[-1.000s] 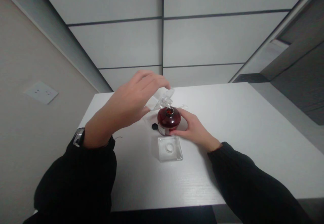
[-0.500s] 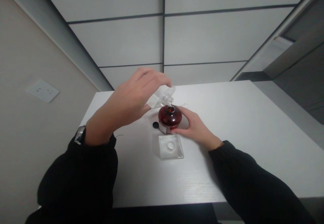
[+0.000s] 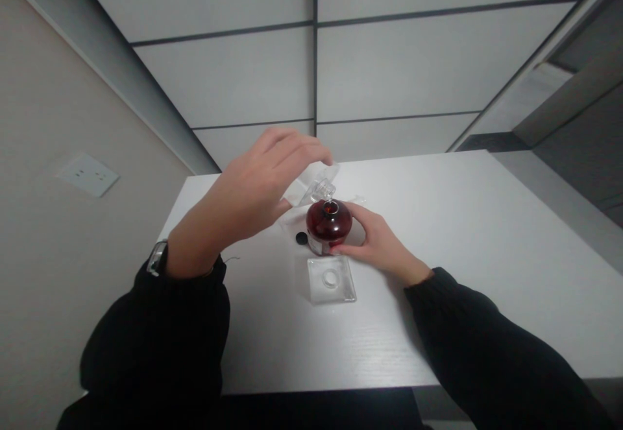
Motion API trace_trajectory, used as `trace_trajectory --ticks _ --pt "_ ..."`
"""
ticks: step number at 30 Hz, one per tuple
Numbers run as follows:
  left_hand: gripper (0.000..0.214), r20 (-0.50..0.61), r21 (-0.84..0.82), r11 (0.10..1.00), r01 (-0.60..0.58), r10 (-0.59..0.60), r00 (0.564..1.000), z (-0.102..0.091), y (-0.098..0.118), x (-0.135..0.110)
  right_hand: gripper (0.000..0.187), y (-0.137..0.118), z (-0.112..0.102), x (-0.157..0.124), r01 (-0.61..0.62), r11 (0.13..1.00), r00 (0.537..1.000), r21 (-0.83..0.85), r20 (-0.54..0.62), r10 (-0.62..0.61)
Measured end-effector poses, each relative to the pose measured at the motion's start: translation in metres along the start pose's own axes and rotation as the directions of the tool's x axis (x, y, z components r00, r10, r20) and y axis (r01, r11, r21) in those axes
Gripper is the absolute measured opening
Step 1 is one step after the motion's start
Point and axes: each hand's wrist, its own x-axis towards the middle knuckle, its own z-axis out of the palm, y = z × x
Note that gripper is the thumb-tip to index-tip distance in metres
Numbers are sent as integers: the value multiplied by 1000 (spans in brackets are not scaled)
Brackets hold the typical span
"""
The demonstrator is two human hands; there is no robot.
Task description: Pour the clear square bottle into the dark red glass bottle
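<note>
My left hand [image 3: 270, 183] is closed around a clear bottle [image 3: 311, 189], tilted so its neck points down over the open mouth of a dark red round bottle [image 3: 328, 224]. A thin clear stream seems to run between the two mouths. My right hand [image 3: 377, 242] wraps the red bottle's right side, thumb in front, and the bottle stands upright on the table. Just left of its base lies a small black cap [image 3: 302, 238]. In front of it sits a clear square glass piece [image 3: 331, 280] with a ring-shaped middle.
The white table [image 3: 413, 326] stands against pale panels [image 3: 399, 67] with dark strips. At the left, a wall holds a socket plate [image 3: 91, 174]. A bit of clear plastic [image 3: 359, 199] lies behind my right hand.
The whole view has shifted slightly, everything sitting a little further right. Both hands keep their grips, and the clear bottle stays tilted over the red one.
</note>
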Motion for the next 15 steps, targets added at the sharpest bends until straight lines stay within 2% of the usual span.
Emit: trace_trajectory --ticks 9,15 --pt "58 -14 -19 1000 4 -4 1000 2 -2 0 83 1 1 0 -3 1000 1000 0 -6 3" --pt "59 34 -29 1000 3 -2 999 -3 1 0 81 -2 -1 1 -19 1000 1000 12 4 19"
